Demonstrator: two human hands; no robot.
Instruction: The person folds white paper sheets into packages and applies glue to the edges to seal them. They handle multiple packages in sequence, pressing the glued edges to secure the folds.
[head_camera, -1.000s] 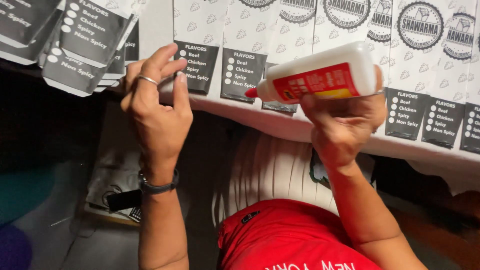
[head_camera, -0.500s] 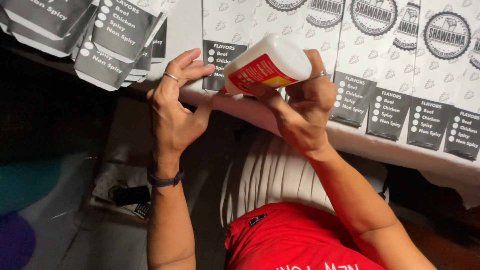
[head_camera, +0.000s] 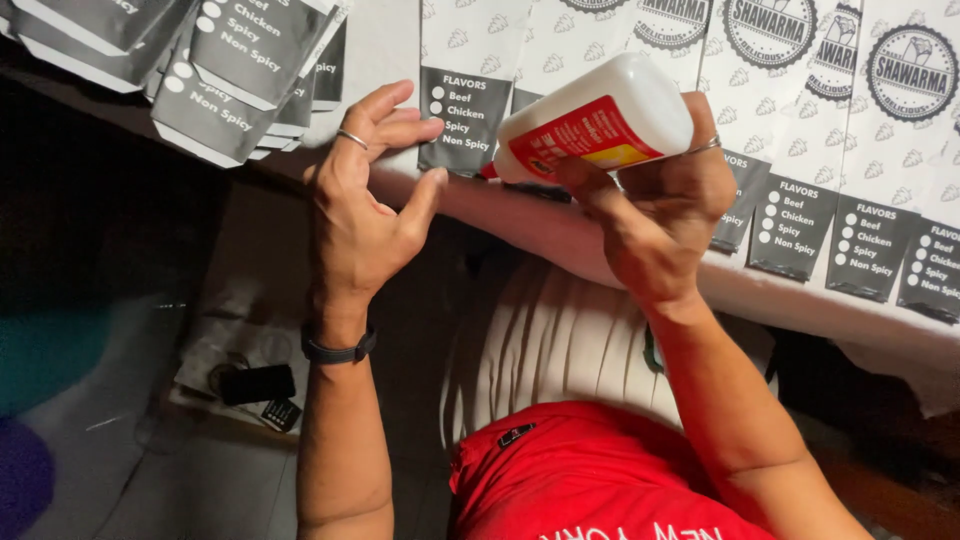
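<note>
The right hand (head_camera: 665, 215) is wrapped around a white plastic glue bottle with a red and yellow label (head_camera: 598, 118), fingers clenched on its body, a ring on 1 finger. The bottle is tilted with its nozzle end pointing left and slightly down, close to the white table edge (head_camera: 520, 215), just above a flat white paper pouch with a dark grey printed bottom panel (head_camera: 466, 100). The left hand (head_camera: 365, 205) grasps nothing: its fingers are spread and curved, fingertips touching or nearly touching that pouch's left side, thumb near the table edge. It wears a ring and a dark wristband (head_camera: 338, 350).

To the right, a row of like pouches (head_camera: 850, 170) lies side by side and overlapping along the table, filling the surface behind the bottle. At upper left a loose pile of grey pouches (head_camera: 215, 75) overhangs the edge, near the left hand. A bare strip of white table shows between the pile and the touched pouch. Below the edge are the person's red shirt (head_camera: 600, 470), a white ribbed cloth (head_camera: 545, 340), and small dark objects on the floor (head_camera: 255, 385), too dim to identify.
</note>
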